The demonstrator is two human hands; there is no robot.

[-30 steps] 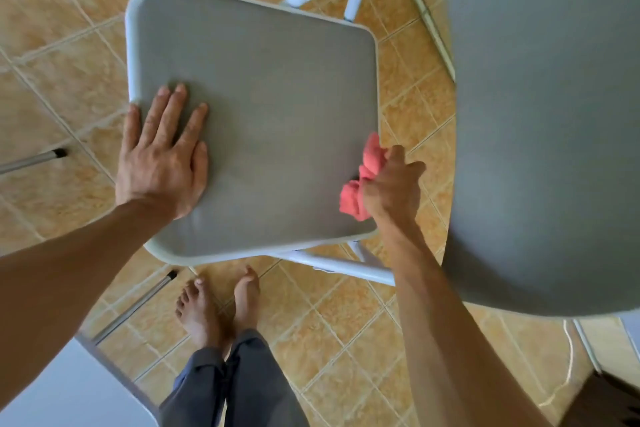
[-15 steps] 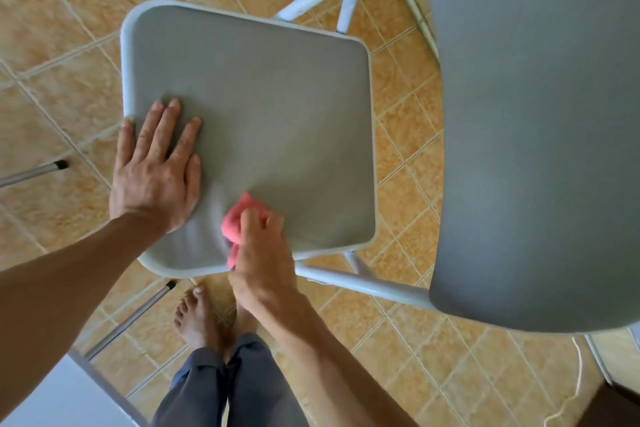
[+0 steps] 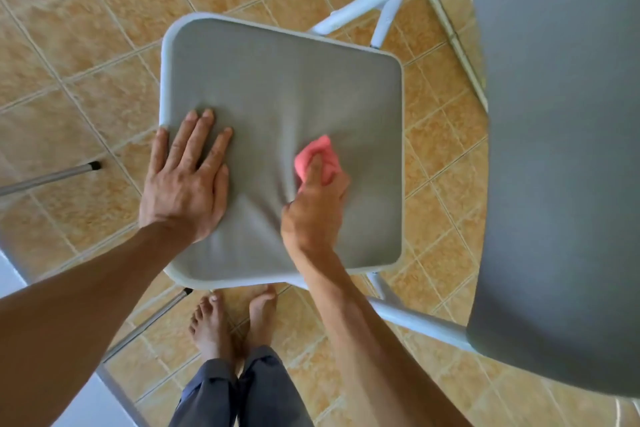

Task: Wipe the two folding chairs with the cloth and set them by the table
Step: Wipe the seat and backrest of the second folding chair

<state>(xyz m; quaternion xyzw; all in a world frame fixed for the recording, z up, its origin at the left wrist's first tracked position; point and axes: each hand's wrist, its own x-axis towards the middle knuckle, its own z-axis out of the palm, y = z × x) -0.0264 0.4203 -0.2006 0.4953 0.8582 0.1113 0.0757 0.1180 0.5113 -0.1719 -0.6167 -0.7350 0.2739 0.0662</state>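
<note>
- A folding chair [image 3: 349,87] with a smooth white tubular frame stands in the middle of the scene, seen from above.
- Its grey padded seat [image 3: 277,87] is square with rounded corners, has a matte cloth-like cover and is edged by a thin white rim.
- The grey backrest [image 3: 561,149], a broad curved panel in the same matte cover, fills the right side.
- A small pink cloth [image 3: 320,152], soft and bunched into a wad, lies on the seat, just right of its centre.
- The right hand [image 3: 317,211] grips the pink cloth from the near side. Its fingers curl round the wad, with one finger laid straight along the top. The seat cover puckers into shallow creases around it.
- The left hand [image 3: 187,184] rests flat on the near-left part of the seat. Its fingers [image 3: 204,135] are straight and slightly fanned, and the thumb lies over the white rim.
- The floor [image 3: 86,45] is mottled orange-tan square tile with pale grout lines running diagonally.
- Bare feet [image 3: 211,322] and blue-grey trouser cuffs [image 3: 242,392] show just near of the seat.
- A thin silvery metal leg [image 3: 52,175] with a black cap slants in from the left.
- A flat white surface [image 3: 86,406] cuts the near-left corner.
</note>
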